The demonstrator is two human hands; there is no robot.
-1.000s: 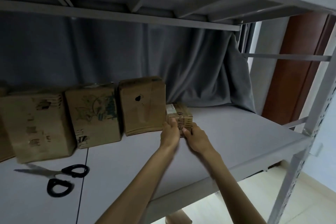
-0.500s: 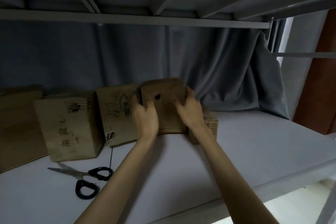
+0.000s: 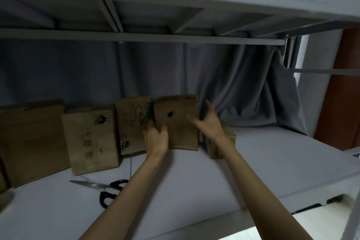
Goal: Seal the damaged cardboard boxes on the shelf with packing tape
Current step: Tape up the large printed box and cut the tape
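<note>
A row of cardboard boxes stands upright along the curtain [image 3: 243, 87] at the back of the shelf [image 3: 272, 161], faces outward so their damage shows. The holed box [image 3: 176, 122], at about 12 o'clock from the person, has a dark puncture in its front, which likely marks it for taping. The left hand [image 3: 156, 138] grips its lower left edge at 9 o'clock, fingers curled round the corner; the right hand [image 3: 209, 122] lies against its right edge at 3 o'clock with fingers spread and fairly straight, steadying rather than pinching. Together they seem set to draw it clear of the printed box [image 3: 134, 122] touching its left. A small box [image 3: 220, 142] sits just at its right. Scissors [image 3: 105, 189] lie at 7 o'clock, handy for cutting; no tape roll is in sight
</note>
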